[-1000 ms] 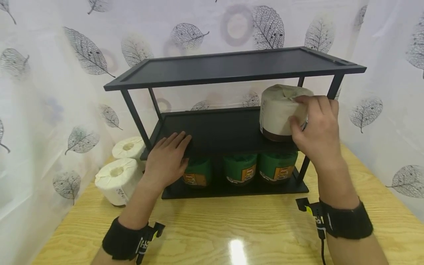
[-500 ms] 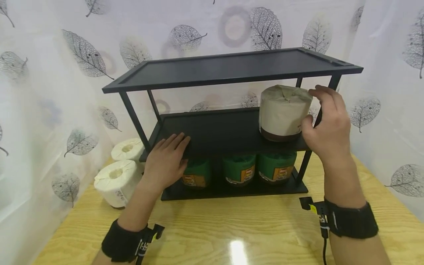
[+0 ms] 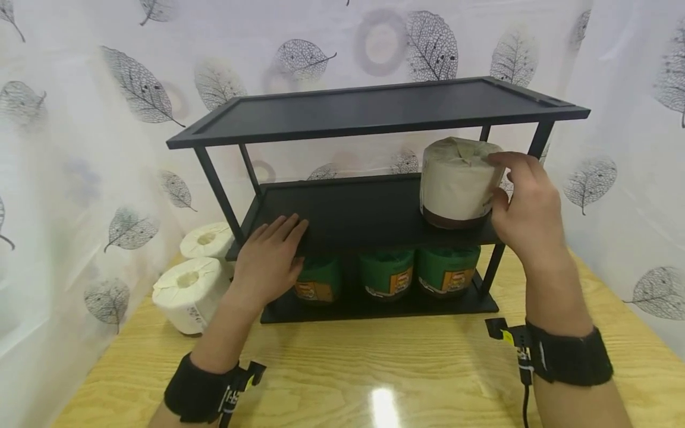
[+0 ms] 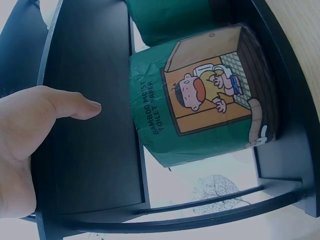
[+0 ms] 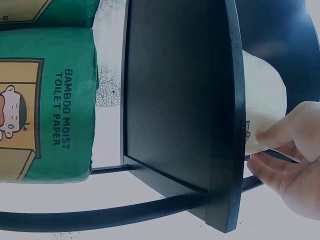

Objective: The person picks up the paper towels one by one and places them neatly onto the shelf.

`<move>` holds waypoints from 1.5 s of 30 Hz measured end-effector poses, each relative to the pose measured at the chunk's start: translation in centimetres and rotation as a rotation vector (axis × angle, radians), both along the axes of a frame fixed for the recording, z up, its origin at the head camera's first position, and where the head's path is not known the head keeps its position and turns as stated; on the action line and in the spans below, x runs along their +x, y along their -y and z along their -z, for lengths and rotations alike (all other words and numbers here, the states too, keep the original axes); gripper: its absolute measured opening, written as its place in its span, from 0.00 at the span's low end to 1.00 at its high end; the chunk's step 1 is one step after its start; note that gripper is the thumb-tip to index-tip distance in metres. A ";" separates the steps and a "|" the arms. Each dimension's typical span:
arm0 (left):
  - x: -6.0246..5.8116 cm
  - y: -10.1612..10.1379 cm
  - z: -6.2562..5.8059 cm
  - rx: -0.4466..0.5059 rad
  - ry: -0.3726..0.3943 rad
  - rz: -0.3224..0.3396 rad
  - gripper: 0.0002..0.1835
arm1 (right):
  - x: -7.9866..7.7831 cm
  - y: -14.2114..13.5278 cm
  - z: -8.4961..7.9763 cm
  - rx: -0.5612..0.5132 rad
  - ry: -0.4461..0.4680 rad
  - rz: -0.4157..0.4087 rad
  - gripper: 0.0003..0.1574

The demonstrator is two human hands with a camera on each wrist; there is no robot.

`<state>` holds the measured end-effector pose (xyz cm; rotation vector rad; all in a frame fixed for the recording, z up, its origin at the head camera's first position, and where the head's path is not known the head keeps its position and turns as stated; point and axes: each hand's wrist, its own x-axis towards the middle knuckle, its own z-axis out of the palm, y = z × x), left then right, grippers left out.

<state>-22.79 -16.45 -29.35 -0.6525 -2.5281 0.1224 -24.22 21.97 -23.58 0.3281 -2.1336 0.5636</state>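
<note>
Rack, black, three levels (image 3: 374, 110): stands on a wood-grain table (image 3: 332, 368); slim posts at the corners.

Toilet roll, one, cream wrapper with brown lower band (image 3: 457, 187): upright on the middle shelf (image 3: 364, 208), at its right end, beneath the top panel; wrapper ends tucked into the core on top.

Right hand (image 3: 530, 208): at the right side of that roll. Fingers bent and loosely parted from the thumb, index fingertip at the upper edge, thumb against the side; not wrapped round the roll. How firmly they press cannot be told.

Left hand (image 3: 270, 258): palm down at the front left of the middle shelf, fingers straight, close together, holding nothing. Its thumb extends along the shelf's front.

Green toilet rolls, three, on the bottom shelf (image 3: 374, 309): left roll (image 3: 318, 279), near the left hand and apart from the others; middle roll (image 3: 389, 273); right roll (image 3: 449, 270), just beside the middle one. Orange picture panels; the wrist views show a cartoon figure and the lettering "BAMBOO MOIST TOILET PAPER".

Further cream rolls, two, upright on the table left of the rack: front roll (image 3: 194, 294); rear roll (image 3: 214, 246).

Wrist straps, black, one per arm: left strap (image 3: 198, 389); right strap (image 3: 572, 359).

Curtain, white, leaf-printed (image 3: 348, 35): behind and at both sides.
</note>
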 end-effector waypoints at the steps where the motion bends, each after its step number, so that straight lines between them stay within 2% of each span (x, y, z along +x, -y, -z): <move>1: 0.0 0.0 0.0 -0.001 0.000 0.000 0.33 | 0.0 0.0 0.0 -0.005 -0.005 0.001 0.26; 16: 0.0 -0.1 0.1 -0.005 0.018 -0.011 0.33 | -0.1 0.9 -0.1 -0.057 -0.194 -0.017 0.11; 24: 0.0 -0.2 0.0 -0.005 0.017 -0.009 0.33 | -0.1 0.9 0.2 -0.085 -0.203 0.025 0.12; 38: 0.0 -0.2 0.2 -0.007 0.010 -0.010 0.33 | 0.0 1.5 0.3 -0.105 -0.220 0.026 0.09; 45: 0.0 -0.2 0.2 -0.005 -0.002 -0.006 0.33 | -0.5 1.6 0.7 -0.129 -0.265 0.025 0.09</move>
